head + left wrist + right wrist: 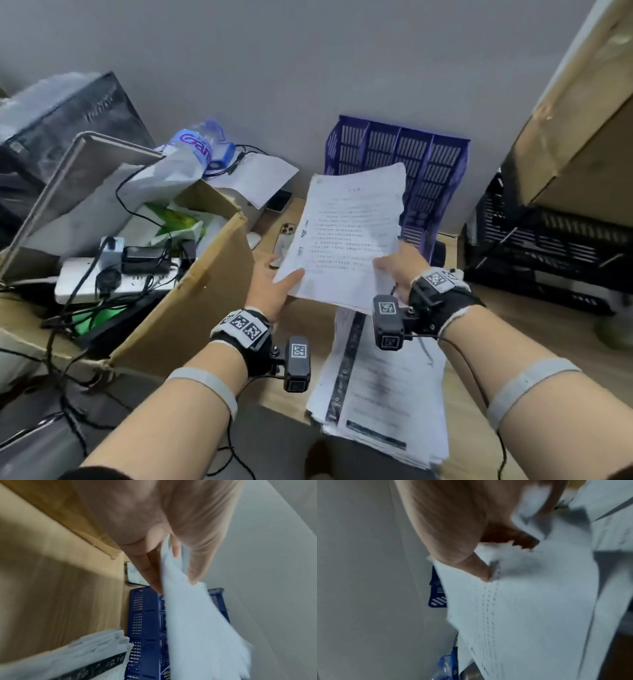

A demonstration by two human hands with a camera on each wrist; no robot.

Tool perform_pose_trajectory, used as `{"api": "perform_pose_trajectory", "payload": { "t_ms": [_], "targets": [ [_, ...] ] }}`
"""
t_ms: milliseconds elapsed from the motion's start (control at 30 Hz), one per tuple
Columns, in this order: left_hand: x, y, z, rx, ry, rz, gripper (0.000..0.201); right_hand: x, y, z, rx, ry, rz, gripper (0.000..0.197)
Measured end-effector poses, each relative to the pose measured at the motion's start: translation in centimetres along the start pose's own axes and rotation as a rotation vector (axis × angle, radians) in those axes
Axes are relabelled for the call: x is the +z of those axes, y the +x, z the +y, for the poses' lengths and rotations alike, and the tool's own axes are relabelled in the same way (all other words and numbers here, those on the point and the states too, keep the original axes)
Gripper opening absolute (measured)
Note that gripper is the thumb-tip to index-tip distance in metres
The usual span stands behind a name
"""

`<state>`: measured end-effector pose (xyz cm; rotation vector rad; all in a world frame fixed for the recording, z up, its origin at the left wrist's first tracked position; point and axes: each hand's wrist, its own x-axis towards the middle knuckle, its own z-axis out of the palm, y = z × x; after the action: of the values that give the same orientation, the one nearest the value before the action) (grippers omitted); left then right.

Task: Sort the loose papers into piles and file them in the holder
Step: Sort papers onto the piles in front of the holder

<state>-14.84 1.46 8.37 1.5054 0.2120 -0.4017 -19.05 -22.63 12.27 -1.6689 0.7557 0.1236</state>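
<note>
I hold a thin sheaf of white printed papers (346, 236) up over the wooden desk (305, 329), in front of the blue slotted file holder (400, 171) at the wall. My left hand (281, 284) pinches the sheaf's lower left corner, thumb on top. My right hand (394, 270) grips its lower right edge. The left wrist view shows the sheaf (192, 622) edge-on between thumb and fingers, with the holder (145, 628) behind. In the right wrist view my thumb presses on the printed page (530, 601). A thick stack of papers (380, 387) lies on the desk below.
An open cardboard box (191, 284) full of cables and a power strip stands at the left. A phone (286, 236) lies on the desk behind the sheaf. A plastic bottle (195, 147) sits at the back left. Black crates (548, 250) and a wooden panel stand at the right.
</note>
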Motion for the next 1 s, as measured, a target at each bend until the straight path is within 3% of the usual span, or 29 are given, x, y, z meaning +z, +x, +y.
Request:
{"api": "perform_pose_trajectory", "payload": {
  "t_ms": [67, 200, 333, 400, 467, 633, 800, 933, 1000],
  "targets": [
    [0.3, -0.2, -0.5, -0.101, 0.027, 0.016, 0.085, -1.5, -1.0, 2.6, 0.006, 0.004, -0.011, 0.042],
    [2.9, -1.2, -2.1, -0.166, 0.250, -0.270, 0.037, -4.1, -4.8, 6.7, 0.085, 0.014, -0.065, 0.030],
    [4.9, -0.4, -8.3, -0.132, 0.538, -0.396, 0.046, -5.7, -7.3, 11.5, 0.159, -0.030, -0.052, 0.028],
    [6.0, -1.2, -10.3, -0.141, 0.618, -0.450, 0.035, -6.5, -8.0, 14.2, 0.208, -0.075, -0.031, 0.032],
    [6.9, -2.3, -10.8, -0.145, 0.665, -0.483, 0.025, -7.1, -8.6, 16.2, 0.252, -0.048, -0.028, 0.033],
    [9.7, -3.4, -10.7, -0.134, 0.771, -0.597, 0.034, -9.2, -10.1, 18.2, 0.328, -0.002, 0.022, 0.036],
    [16.4, -4.3, -11.6, -0.172, 0.719, -0.723, 0.033, -14.5, -12.5, 20.4, 0.364, 0.015, 0.199, 0.035],
    [23.9, -6.9, -13.0, -0.178, 0.727, -0.747, 0.007, -21.0, -15.0, 23.7, 0.375, -0.072, 0.336, 0.036],
    [27.7, -8.3, -14.7, -0.145, 0.775, -0.753, 0.024, -24.6, -16.3, 25.4, 0.389, -0.088, 0.378, 0.029]
  ]
}}
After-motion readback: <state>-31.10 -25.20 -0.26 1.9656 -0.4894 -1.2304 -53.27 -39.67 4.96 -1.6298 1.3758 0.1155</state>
